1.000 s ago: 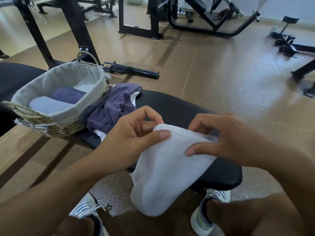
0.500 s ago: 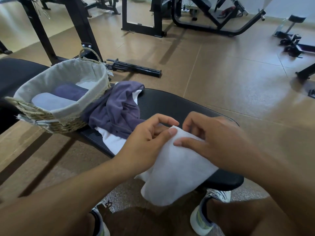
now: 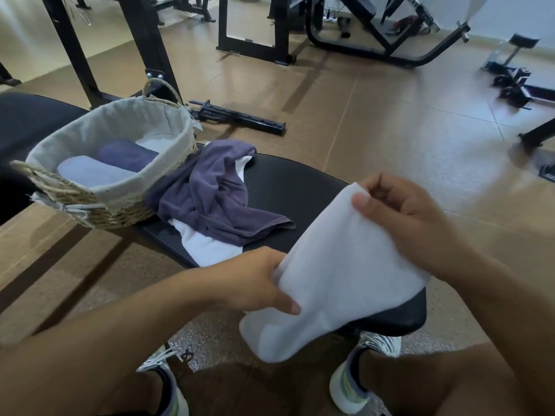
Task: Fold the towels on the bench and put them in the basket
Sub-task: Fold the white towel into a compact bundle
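Observation:
A white towel (image 3: 333, 271) hangs in front of me over the near end of the black bench (image 3: 300, 190). My right hand (image 3: 411, 217) pinches its upper corner. My left hand (image 3: 255, 280) grips its lower left edge. On the bench lies a crumpled purple towel (image 3: 210, 193) on top of another white towel (image 3: 207, 246). Left of them stands a lined wicker basket (image 3: 99, 199) holding a folded pale towel (image 3: 90, 174) and a folded purple towel (image 3: 126, 154).
Black gym machine frames (image 3: 150, 46) stand behind the basket and further back (image 3: 360, 46). A black bar (image 3: 240, 117) lies on the brown floor beyond the bench. My feet in light sneakers (image 3: 357, 382) rest under the bench's near end.
My hands have moved apart along the white towel: the right went up and right with a corner, the left dropped down and left. The towel now stretches diagonally between them.

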### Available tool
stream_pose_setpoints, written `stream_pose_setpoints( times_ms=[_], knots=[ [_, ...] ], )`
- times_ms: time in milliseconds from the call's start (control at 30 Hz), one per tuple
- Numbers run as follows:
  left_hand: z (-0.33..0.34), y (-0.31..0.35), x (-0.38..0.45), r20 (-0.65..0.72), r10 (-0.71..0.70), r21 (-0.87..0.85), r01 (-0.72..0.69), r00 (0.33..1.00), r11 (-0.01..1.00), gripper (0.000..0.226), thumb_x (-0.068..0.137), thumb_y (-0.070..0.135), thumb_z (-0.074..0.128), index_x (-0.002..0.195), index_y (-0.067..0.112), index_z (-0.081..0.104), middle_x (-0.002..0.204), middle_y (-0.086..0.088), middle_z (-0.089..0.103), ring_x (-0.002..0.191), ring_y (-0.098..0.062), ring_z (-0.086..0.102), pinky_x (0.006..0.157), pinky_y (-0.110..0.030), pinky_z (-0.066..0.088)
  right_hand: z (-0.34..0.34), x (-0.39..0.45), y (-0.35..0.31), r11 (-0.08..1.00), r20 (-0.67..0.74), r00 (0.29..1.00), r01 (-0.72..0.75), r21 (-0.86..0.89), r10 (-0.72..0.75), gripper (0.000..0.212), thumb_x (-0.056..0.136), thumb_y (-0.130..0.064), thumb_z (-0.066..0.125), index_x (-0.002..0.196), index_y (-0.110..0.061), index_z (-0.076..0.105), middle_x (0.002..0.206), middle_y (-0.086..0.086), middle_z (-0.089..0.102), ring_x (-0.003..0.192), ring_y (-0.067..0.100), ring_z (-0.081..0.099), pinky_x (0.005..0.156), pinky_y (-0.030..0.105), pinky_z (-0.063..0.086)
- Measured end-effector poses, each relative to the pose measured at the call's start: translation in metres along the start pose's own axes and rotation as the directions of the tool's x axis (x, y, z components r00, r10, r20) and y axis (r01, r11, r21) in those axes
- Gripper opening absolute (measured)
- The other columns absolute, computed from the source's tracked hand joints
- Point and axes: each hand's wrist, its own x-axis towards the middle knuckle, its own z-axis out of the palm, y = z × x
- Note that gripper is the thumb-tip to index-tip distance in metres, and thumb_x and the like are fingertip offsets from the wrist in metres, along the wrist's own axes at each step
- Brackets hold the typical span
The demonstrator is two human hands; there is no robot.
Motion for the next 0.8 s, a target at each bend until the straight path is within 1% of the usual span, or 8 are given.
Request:
stream_pose_setpoints(
  times_ms=[133,300,367,433,533,600,700,800],
  knots=[
    [-0.028,0.000,-0.009,0.157,-0.055,0.021,0.053,0.986,0.998,0.041,0.076,0.019,0.086,0.112,0.027,0.071,0.110,0.011,0.076,0.102,-0.011,0.072,0.098,-0.042,0.056,-0.024,0.009,0.013,0.969,-0.167,0.960,-0.239,-0.056,0.227,0.025,0.100,-0.041,0.056,0.087,-0.020,0.059,0.067,-0.010,0.061,0.058,0.004,0.057,0.053,0.015,0.046],
    [-0.064,-0.002,-0.014,0.248,-0.079,-0.113,0.110,0.965,0.987,0.044,0.083,0.005,0.077,0.124,0.015,0.064,0.116,-0.003,0.075,0.105,-0.026,0.073,0.095,-0.047,0.057,-0.043,0.009,0.038,0.887,-0.103,0.882,-0.462,-0.005,0.460,0.018,0.100,-0.038,0.059,0.098,-0.021,0.064,0.085,0.007,0.072,0.066,0.017,0.066,0.059,0.032,0.051],
    [-0.069,-0.006,-0.010,0.117,-0.098,-0.202,0.120,0.988,0.972,0.044,0.082,0.005,0.077,0.121,0.016,0.064,0.114,-0.006,0.075,0.101,-0.027,0.074,0.089,-0.044,0.060,-0.048,0.011,0.046,0.866,-0.110,0.859,-0.499,0.031,0.499,0.014,0.101,-0.034,0.058,0.099,-0.023,0.066,0.087,0.008,0.075,0.067,0.020,0.069,0.060,0.034,0.053],
    [-0.069,-0.015,0.001,-0.146,-0.128,-0.229,0.092,0.981,0.969,0.044,0.078,0.013,0.083,0.118,0.022,0.065,0.111,-0.004,0.073,0.097,-0.023,0.073,0.080,-0.036,0.060,-0.053,0.013,0.060,0.827,-0.127,0.828,-0.557,-0.070,0.547,0.012,0.103,-0.031,0.057,0.101,-0.023,0.065,0.090,0.010,0.075,0.073,0.025,0.071,0.061,0.038,0.056],
    [-0.066,-0.031,0.018,-0.533,0.002,0.085,0.052,0.846,0.995,0.043,0.075,0.030,0.088,0.110,0.031,0.063,0.107,0.010,0.068,0.096,-0.009,0.066,0.078,-0.027,0.055,-0.057,0.013,0.087,0.719,-0.091,0.800,-0.577,-0.388,0.593,0.009,0.102,-0.020,0.057,0.108,-0.023,0.062,0.099,0.008,0.071,0.085,0.030,0.072,0.068,0.049,0.064],
    [-0.064,-0.038,0.025,-0.602,0.101,0.209,0.034,0.792,0.977,0.029,0.080,0.031,0.083,0.101,0.034,0.064,0.101,0.014,0.069,0.092,-0.002,0.064,0.075,-0.023,0.052,-0.058,0.015,0.099,0.658,-0.071,0.784,-0.564,-0.500,0.617,0.015,0.100,-0.011,0.058,0.111,-0.019,0.063,0.099,0.007,0.069,0.085,0.028,0.070,0.070,0.048,0.063],
    [-0.060,-0.044,0.033,-0.570,0.087,0.206,0.040,0.817,0.978,0.013,0.089,0.035,0.075,0.100,0.031,0.069,0.094,0.016,0.070,0.087,0.000,0.064,0.074,-0.022,0.051,-0.059,0.020,0.105,0.602,-0.049,0.778,-0.523,-0.604,0.627,0.019,0.096,-0.010,0.063,0.114,-0.017,0.065,0.090,0.002,0.064,0.079,0.019,0.062,0.066,0.032,0.050],
    [-0.055,-0.048,0.041,-0.547,0.117,0.307,0.069,0.829,0.949,0.020,0.094,0.041,0.066,0.109,0.028,0.070,0.098,0.015,0.068,0.091,-0.004,0.063,0.083,-0.031,0.054,-0.059,0.024,0.110,0.610,-0.054,0.775,-0.536,-0.584,0.630,0.016,0.094,-0.021,0.069,0.110,-0.021,0.066,0.091,-0.001,0.064,0.082,0.017,0.062,0.073,0.033,0.050]
  ],
)
